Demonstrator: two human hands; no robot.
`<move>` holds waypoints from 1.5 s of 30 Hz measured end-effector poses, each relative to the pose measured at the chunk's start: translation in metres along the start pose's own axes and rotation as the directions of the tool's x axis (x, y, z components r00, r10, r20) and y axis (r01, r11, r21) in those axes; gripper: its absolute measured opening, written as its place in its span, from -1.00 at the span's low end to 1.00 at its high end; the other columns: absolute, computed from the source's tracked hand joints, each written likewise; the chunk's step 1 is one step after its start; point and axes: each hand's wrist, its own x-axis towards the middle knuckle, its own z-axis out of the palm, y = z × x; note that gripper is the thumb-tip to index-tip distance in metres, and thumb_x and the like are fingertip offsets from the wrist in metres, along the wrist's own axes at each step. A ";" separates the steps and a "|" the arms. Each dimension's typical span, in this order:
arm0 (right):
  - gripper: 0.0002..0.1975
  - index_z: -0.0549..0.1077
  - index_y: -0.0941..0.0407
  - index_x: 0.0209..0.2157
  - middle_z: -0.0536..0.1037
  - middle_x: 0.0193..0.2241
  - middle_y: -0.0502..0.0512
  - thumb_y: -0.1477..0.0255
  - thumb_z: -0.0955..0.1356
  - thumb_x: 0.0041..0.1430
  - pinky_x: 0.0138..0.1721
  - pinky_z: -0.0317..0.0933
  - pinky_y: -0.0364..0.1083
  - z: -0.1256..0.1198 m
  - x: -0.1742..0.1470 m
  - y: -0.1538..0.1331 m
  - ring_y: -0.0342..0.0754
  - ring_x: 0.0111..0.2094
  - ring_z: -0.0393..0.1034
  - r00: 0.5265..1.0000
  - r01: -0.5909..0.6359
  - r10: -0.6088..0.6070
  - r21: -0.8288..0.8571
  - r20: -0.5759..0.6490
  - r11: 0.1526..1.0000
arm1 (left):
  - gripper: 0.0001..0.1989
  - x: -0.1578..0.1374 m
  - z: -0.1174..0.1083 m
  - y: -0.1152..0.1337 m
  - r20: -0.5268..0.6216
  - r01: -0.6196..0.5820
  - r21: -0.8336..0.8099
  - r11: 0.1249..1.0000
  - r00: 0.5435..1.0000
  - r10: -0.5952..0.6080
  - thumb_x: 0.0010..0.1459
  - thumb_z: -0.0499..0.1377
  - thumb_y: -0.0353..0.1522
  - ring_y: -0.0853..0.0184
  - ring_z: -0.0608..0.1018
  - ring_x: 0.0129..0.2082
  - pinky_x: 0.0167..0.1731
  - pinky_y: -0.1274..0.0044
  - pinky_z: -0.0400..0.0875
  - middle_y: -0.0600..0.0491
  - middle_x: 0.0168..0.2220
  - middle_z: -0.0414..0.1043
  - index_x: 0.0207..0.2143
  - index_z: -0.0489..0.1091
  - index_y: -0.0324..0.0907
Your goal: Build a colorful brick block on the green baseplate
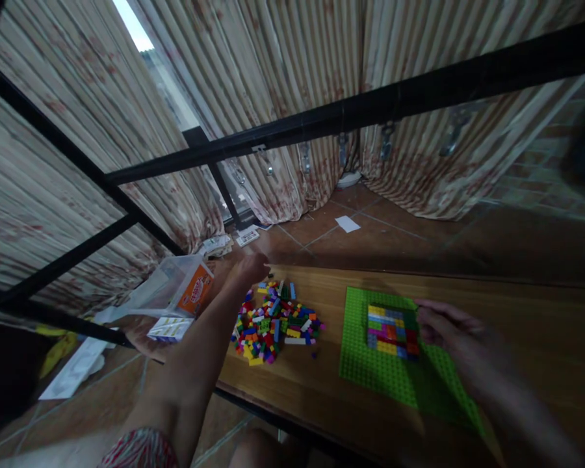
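Note:
My left hand (249,265) reaches past a pile of mixed toy bricks (273,325) at the table's far edge. One fingertip shows; the other fingers are hidden by the back of the hand. A tiny dark piece (270,275) lies close to that fingertip. On the right, my right hand (441,324) is pinched closed beside a flat multicoloured brick block (392,333). What it pinches, if anything, is too small and dark to name. The block sits on a green baseplate (361,364), whose right part is shaded and partly covered by my forearm.
At left stand a clear plastic box with an orange label (195,289) and a small white-and-blue carton (170,328). Everything lies around a wooden table (316,377). A black metal rail (292,133) crosses before curtains (297,65). A white paper (348,224) lies on the tiled floor.

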 end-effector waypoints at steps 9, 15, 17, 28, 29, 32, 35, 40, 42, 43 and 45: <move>-0.64 0.61 0.09 -0.26 0.61 -0.43 0.09 0.23 0.46 -0.13 -0.50 0.31 -0.15 -0.007 -0.006 -0.007 -0.09 -0.49 0.41 1.000 0.025 -0.024 -0.060 0.017 0.998 | -0.71 0.010 0.039 0.004 0.067 0.002 0.065 0.998 0.998 -0.007 0.01 0.19 -0.34 0.20 0.58 -0.19 -0.19 0.52 0.41 -0.16 -0.22 0.57 -0.20 0.52 -0.24; -0.64 0.60 0.08 -0.26 0.53 -0.55 -0.02 0.29 0.49 -0.18 -0.52 0.26 -0.18 0.000 -0.009 -0.011 -0.18 -0.58 0.32 0.998 0.062 -0.059 0.080 -0.030 0.995 | -0.70 -0.027 0.011 0.026 -0.020 0.004 0.064 0.998 1.000 -0.003 0.17 0.00 -0.38 0.15 0.57 -0.15 -0.21 0.46 0.38 -0.19 -0.19 0.55 -0.19 0.50 -0.26; -0.67 0.59 0.09 -0.28 0.51 -0.57 -0.03 0.29 0.49 -0.17 -0.53 0.25 -0.18 0.000 -0.009 -0.010 -0.20 -0.59 0.30 0.995 0.100 -0.095 0.132 -0.042 0.986 | -0.69 -0.061 0.006 0.040 -0.047 -0.063 0.019 0.998 0.997 0.064 0.22 -0.03 -0.31 0.21 0.57 -0.20 -0.26 0.50 0.35 -0.10 -0.20 0.56 -0.16 0.47 -0.19; -0.65 0.54 0.12 -0.32 0.55 -0.53 0.02 0.20 0.49 -0.14 -0.50 0.31 -0.12 0.001 -0.006 -0.006 -0.16 -0.58 0.36 0.995 0.085 -0.095 0.223 0.034 0.971 | -0.82 -0.158 0.043 0.104 -0.088 -0.231 -0.606 0.761 0.971 0.224 0.16 0.07 -0.35 0.34 0.55 -0.38 -0.38 0.56 0.34 0.03 -0.38 0.54 -0.31 0.47 -0.17; -0.66 0.54 0.12 -0.33 0.54 -0.54 0.01 0.21 0.49 -0.13 -0.50 0.31 -0.12 0.002 -0.006 -0.006 -0.16 -0.58 0.36 0.996 0.075 -0.086 0.233 0.039 0.970 | -0.80 -0.158 0.046 0.110 -0.058 -0.213 -0.700 0.681 0.968 0.243 0.16 0.07 -0.33 0.33 0.56 -0.38 -0.37 0.56 0.36 0.03 -0.37 0.54 -0.29 0.48 -0.18; -0.74 0.55 0.11 -0.34 0.53 -0.54 0.00 0.28 0.48 -0.09 -0.49 0.30 -0.15 0.002 -0.008 -0.006 -0.19 -0.57 0.34 0.995 -0.005 -0.028 0.316 0.098 0.949 | -0.79 -0.160 0.058 0.127 0.094 -0.041 -0.894 0.447 0.957 0.275 0.13 0.08 -0.31 0.34 0.58 -0.42 -0.42 0.57 0.38 0.06 -0.43 0.51 -0.31 0.47 -0.20; -0.80 0.58 0.09 -0.34 0.53 -0.49 0.00 0.35 0.48 -0.07 -0.46 0.32 -0.18 -0.002 -0.011 -0.006 -0.20 -0.53 0.34 0.980 -0.114 0.036 0.403 0.194 0.908 | -0.84 -0.159 0.073 0.137 0.247 0.174 -0.947 0.272 0.933 0.261 0.07 0.07 -0.35 0.40 0.53 -0.55 -0.50 0.60 0.37 0.14 -0.53 0.40 -0.39 0.43 -0.20; -0.81 0.59 0.09 -0.34 0.54 -0.43 0.04 0.40 0.47 -0.08 -0.37 0.36 -0.17 -0.006 -0.016 -0.007 -0.17 -0.44 0.39 0.971 -0.145 0.056 0.383 0.234 0.912 | -0.87 -0.157 0.084 0.144 0.329 0.314 -0.944 0.099 0.908 0.259 0.00 0.09 -0.36 0.44 0.46 -0.59 -0.54 0.60 0.40 0.16 -0.56 0.36 -0.42 0.39 -0.21; -0.81 0.57 0.10 -0.31 0.53 -0.46 0.02 0.40 0.44 -0.05 -0.37 0.35 -0.14 -0.006 -0.015 -0.004 -0.17 -0.47 0.38 0.984 -0.072 0.023 0.276 0.178 0.958 | -0.87 -0.157 0.085 0.147 0.290 0.271 -0.957 0.104 0.923 0.254 0.00 0.11 -0.35 0.44 0.45 -0.59 -0.55 0.61 0.38 0.16 -0.58 0.35 -0.42 0.40 -0.21; -0.81 0.56 0.11 -0.29 0.52 -0.47 0.02 0.39 0.42 -0.01 -0.38 0.35 -0.12 -0.006 -0.015 -0.002 -0.16 -0.50 0.38 0.990 -0.017 -0.009 0.183 0.139 0.983 | -0.86 -0.157 0.086 0.148 0.270 0.247 -0.961 0.121 0.928 0.255 0.01 0.12 -0.34 0.44 0.44 -0.59 -0.55 0.62 0.37 0.15 -0.59 0.35 -0.42 0.41 -0.22; -0.79 0.53 0.12 -0.24 0.53 -0.48 0.02 0.37 0.35 0.09 -0.38 0.34 -0.09 -0.006 -0.013 0.004 -0.13 -0.51 0.40 0.990 0.115 -0.108 -0.065 0.095 0.991 | -0.84 -0.157 0.087 0.150 0.241 0.200 -0.964 0.174 0.934 0.263 0.02 0.15 -0.30 0.44 0.43 -0.59 -0.56 0.62 0.35 0.15 -0.60 0.35 -0.41 0.42 -0.22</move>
